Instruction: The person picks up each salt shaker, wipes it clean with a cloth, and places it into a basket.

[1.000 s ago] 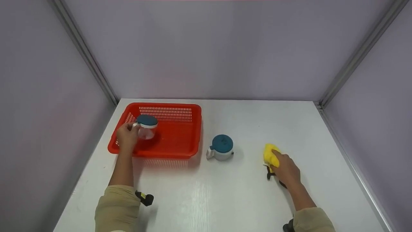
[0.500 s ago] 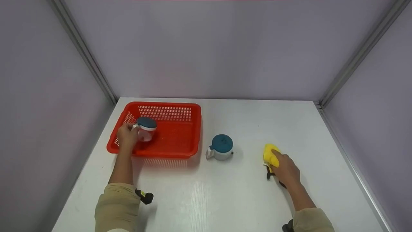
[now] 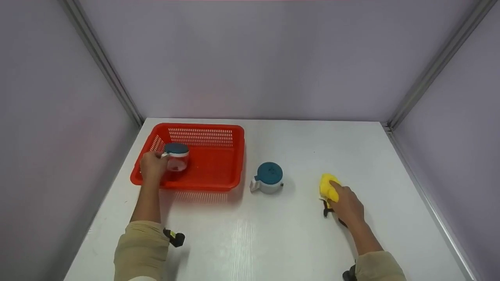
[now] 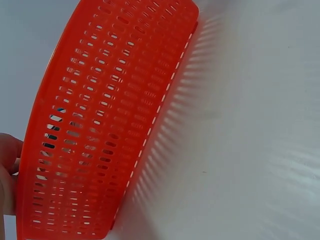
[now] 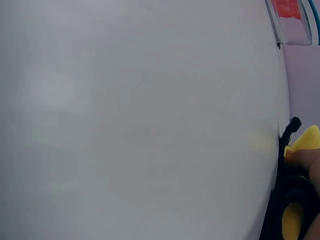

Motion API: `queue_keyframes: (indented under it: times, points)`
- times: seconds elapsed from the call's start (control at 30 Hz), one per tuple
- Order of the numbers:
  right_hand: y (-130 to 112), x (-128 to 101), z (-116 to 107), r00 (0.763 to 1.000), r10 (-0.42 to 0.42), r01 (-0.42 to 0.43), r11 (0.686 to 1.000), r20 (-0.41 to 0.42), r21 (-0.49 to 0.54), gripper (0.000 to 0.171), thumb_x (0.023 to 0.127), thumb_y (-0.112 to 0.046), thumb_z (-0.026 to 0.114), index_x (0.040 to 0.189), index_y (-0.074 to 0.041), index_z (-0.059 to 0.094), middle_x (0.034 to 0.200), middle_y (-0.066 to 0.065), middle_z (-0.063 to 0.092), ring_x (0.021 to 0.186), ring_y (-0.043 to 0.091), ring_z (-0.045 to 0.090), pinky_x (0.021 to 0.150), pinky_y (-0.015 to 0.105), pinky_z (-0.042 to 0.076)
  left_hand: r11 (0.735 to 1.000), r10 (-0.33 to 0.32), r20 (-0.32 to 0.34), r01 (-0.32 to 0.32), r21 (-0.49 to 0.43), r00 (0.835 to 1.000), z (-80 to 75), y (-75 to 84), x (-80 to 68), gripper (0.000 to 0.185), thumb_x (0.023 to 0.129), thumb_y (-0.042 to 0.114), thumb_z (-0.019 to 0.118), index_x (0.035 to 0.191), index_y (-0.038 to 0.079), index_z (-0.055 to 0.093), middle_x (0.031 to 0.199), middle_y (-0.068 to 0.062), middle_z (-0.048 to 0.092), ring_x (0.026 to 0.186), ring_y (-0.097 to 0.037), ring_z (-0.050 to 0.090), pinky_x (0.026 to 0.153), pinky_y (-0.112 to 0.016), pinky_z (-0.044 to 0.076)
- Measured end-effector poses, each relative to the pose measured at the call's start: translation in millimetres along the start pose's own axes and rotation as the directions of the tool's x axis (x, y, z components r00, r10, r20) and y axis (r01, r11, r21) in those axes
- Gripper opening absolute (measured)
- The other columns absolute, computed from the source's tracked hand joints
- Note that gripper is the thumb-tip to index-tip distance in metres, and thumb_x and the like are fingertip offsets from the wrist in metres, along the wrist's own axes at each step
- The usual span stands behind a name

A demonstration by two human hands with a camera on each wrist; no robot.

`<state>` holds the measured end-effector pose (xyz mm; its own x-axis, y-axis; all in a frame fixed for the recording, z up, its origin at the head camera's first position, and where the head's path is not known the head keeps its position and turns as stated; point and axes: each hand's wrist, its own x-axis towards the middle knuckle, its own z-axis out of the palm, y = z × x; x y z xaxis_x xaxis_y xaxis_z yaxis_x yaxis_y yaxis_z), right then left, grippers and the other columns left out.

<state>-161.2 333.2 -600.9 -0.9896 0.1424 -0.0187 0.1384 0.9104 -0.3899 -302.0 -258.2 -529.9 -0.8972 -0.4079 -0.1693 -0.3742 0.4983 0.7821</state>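
Note:
My left hand [image 3: 153,166] reaches over the left side of the red basket [image 3: 211,168]. It pinches the handle of a clear jar [image 3: 177,163] with a blue lid, which is low inside the basket. In the left wrist view, part of the hand [image 4: 7,172] shows past the basket's rim, and the slotted wall mostly hides the jar. At the right of the table, my right hand [image 3: 347,203] grips a soft-looking yellow thing [image 3: 327,187] with black strap-like parts [image 3: 326,210] beneath. The right wrist view catches only its yellow edge [image 5: 310,140].
A second jar [image 3: 269,177] with a blue lid and white handle stands on the white table [image 3: 289,238] between the basket and my right hand. Its clear side [image 5: 294,27] appears at the corner of the right wrist view. Grey walls [image 3: 258,58] enclose the table's back and sides.
My left hand has lowered the jar deeper into the basket and slightly to the left. The right hand, the yellow thing and the second jar have stayed put.

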Motion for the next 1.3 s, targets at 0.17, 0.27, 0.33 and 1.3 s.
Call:
queue_keyframes:
  times: [0.17, 0.27, 0.33, 1.3]
  points:
    - [1, 1, -1, 1.0, -0.005, 0.005, 1.0, -0.002, -0.006, 0.067, 0.09, -0.025, 0.071, 0.15, -0.019, 0.04, 0.121, 0.021, 0.057, 0.104, 0.036, 0.058, 0.082, 0.055, 0.052, 0.98, 0.04, 0.004, -0.041, 0.193, 0.999, -4.6, -0.8, -2.2, 0.025, 0.09, 0.03, 0.07, 0.083, 0.007, 0.064, 0.073, -0.008, 0.055, 0.073, -0.025, 0.051, 0.06, -0.032, 0.044]
    - [2, 1, -2, 1.0, -0.019, 0.019, 1.0, -0.008, -0.004, 0.067, 0.09, -0.024, 0.071, 0.149, -0.018, 0.04, 0.122, 0.022, 0.056, 0.105, 0.037, 0.059, 0.081, 0.055, 0.052, 0.957, 0.086, 0.024, -0.089, 0.277, 0.996, -7.1, -2.0, -2.5, 0.028, 0.086, 0.031, 0.075, 0.081, 0.006, 0.064, 0.068, -0.008, 0.056, 0.069, -0.025, 0.052, 0.059, -0.033, 0.043]
    - [3, 1, -2, 1.0, -0.024, 0.023, 1.0, -0.01, -0.003, 0.067, 0.09, -0.023, 0.071, 0.149, -0.018, 0.04, 0.124, 0.023, 0.056, 0.107, 0.037, 0.058, 0.081, 0.055, 0.052, 0.946, 0.096, 0.047, -0.106, 0.305, 0.994, -7.9, -3.3, -2.9, 0.029, 0.083, 0.032, 0.077, 0.086, 0.005, 0.066, 0.071, -0.009, 0.06, 0.07, -0.026, 0.054, 0.061, -0.034, 0.044]
    - [5, 0, 4, 0.998, -0.052, 0.053, 0.999, -0.028, 0.007, 0.067, 0.089, -0.023, 0.072, 0.149, -0.018, 0.041, 0.12, 0.021, 0.057, 0.105, 0.036, 0.059, 0.082, 0.055, 0.052, 0.917, 0.077, 0.204, -0.149, 0.369, 0.976, -10.7, -11.7, -9.9, 0.035, 0.082, 0.035, 0.078, 0.095, 0.005, 0.067, 0.084, -0.011, 0.065, 0.081, -0.029, 0.057, 0.071, -0.039, 0.044]
